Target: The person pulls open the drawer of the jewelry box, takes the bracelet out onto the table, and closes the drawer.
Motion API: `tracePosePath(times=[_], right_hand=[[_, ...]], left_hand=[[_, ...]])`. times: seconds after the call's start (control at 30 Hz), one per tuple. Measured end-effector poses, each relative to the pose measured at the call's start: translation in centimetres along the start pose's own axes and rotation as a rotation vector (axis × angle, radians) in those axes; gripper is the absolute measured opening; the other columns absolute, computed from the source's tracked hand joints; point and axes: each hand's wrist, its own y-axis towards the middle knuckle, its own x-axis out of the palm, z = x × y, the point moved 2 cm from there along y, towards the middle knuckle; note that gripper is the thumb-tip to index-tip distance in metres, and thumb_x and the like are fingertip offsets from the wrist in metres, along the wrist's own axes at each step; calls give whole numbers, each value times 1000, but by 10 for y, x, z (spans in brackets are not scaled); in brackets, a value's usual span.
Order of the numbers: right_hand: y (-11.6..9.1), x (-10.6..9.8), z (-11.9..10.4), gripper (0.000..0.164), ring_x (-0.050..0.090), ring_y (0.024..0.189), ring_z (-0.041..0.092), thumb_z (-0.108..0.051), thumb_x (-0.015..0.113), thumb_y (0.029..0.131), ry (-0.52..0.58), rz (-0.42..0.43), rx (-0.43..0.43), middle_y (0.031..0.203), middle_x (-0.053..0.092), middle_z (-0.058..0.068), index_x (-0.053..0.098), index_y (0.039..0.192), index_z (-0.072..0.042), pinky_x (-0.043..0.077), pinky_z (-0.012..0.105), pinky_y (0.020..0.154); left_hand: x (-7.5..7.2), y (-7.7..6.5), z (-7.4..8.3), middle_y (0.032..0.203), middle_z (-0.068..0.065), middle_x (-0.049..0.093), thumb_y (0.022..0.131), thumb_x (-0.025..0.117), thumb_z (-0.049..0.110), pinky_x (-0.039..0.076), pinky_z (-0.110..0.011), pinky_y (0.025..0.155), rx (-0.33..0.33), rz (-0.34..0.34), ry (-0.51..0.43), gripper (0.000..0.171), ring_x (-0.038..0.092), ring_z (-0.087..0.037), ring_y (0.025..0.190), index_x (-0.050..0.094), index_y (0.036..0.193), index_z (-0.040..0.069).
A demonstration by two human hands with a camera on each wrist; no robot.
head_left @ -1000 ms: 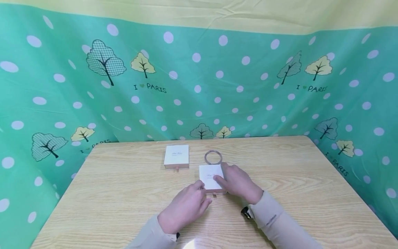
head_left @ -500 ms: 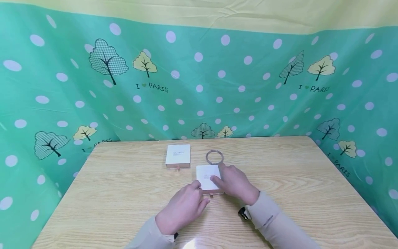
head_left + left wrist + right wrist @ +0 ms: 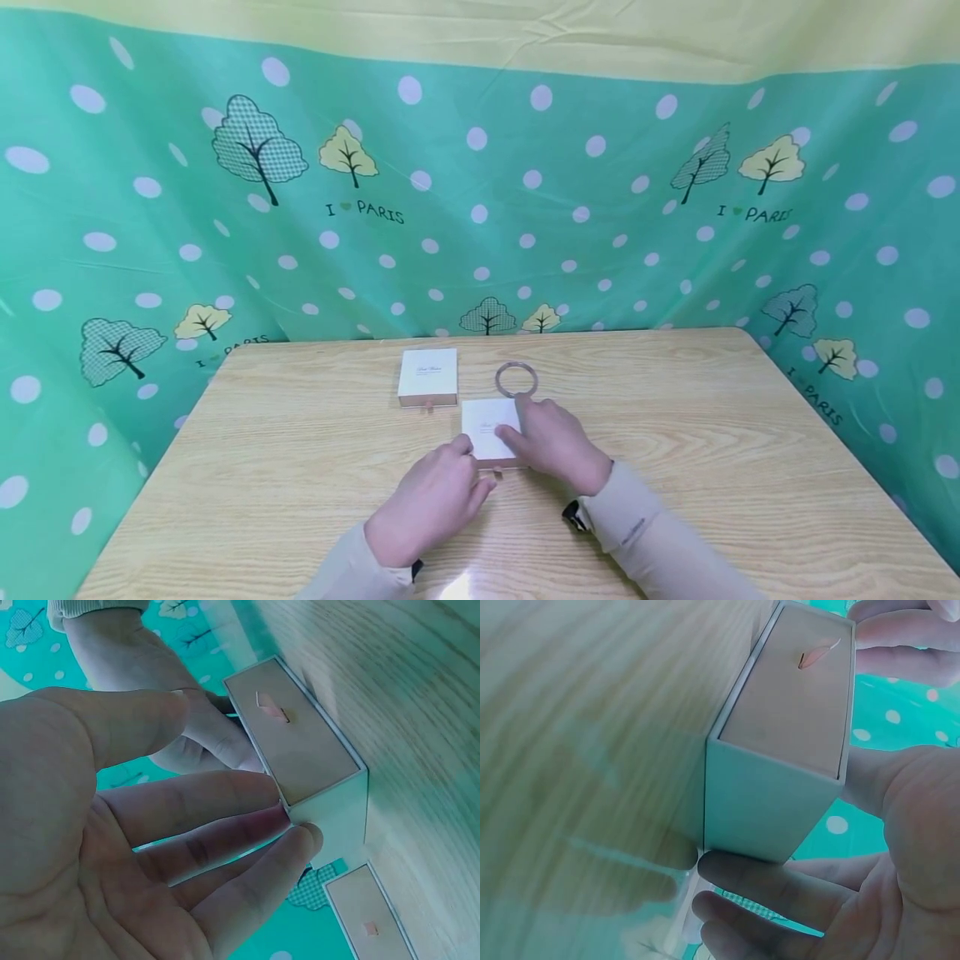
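Note:
A small white drawer-style gift box lies on the table between my two hands, its printed lid up and its brownish-pink drawer front toward me. A pink ribbon tab sticks out of that front. My right hand holds the box from the right, thumb on the lid and fingers along the side. At the left front corner, my left hand touches the box with fairly straight fingers; its thumb stays apart. Behind the box lies a greyish-purple ring like a bangle, close to my right fingertips.
A second, matching gift box stands farther back to the left, its ribbon tab facing me. All this sits on a light wood table. A green dotted curtain with tree prints hangs behind the table and along both sides.
Both hands and the near gift box have slid a little to the left. The ring and the second box stay where they were, apart from slight camera shift.

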Motion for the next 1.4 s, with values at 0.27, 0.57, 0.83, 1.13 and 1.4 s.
tracePosePath(times=[0.27,0.57,0.83,1.13,1.4], right_hand=[[0,3,-6,44,47,49,12,-40,62,91,18,12,-25,60,49,-1,57,106,0,41,27,44],[4,7,-12,47,48,50,13,-43,61,91,10,6,-20,60,49,-2,56,111,-1,42,28,48],[5,7,-18,46,47,50,15,-42,62,90,4,18,-31,60,48,1,57,106,0,41,30,46],[7,7,-25,45,51,53,17,-44,63,89,0,28,-32,65,54,5,58,101,-1,43,31,48],[8,11,-31,44,53,56,18,-45,62,89,-15,31,-41,67,55,5,58,98,-2,45,33,50]], left_hand=[[-3,-2,-2,75,-2,51,86,69,28,49,-29,52,-46,5,-6,40,50,-13,55,53,52,14],[-6,-4,-5,70,-1,48,87,69,30,48,-29,50,-87,6,-14,41,49,-13,52,52,52,15],[-9,-4,-5,71,-3,50,87,67,30,48,-31,49,-132,-16,-5,41,50,-14,53,54,54,12],[-14,-4,-6,72,-5,51,87,67,30,48,-31,49,-169,-48,-12,41,49,-14,52,53,53,12],[-15,-5,-8,73,-7,50,87,68,29,48,-31,49,-191,-61,-17,37,47,-14,52,57,59,7]])
